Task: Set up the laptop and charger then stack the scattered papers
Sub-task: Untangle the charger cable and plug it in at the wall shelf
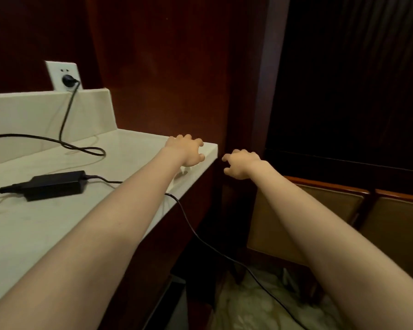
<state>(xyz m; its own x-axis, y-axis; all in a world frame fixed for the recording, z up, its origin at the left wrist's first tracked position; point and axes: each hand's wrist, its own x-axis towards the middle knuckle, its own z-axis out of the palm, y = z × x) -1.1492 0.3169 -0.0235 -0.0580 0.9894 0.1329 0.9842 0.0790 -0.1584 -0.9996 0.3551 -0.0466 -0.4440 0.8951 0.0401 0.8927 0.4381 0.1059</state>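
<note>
Lying well apart from fingers [197, 142]: charger [55, 185]

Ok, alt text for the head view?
Both bare hands reach forward, empty: left hand over the white counter at its far corner, right hand just past its edge. A charger brick lies on it; a plug sits in the wall socket.

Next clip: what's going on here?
A person reaches forward with both bare arms. The left hand is over the far corner of the counter, the right hand just past it in the air; neither holds anything. The charger brick lies on the counter, its plug in the wall socket. No laptop or papers show.
</note>
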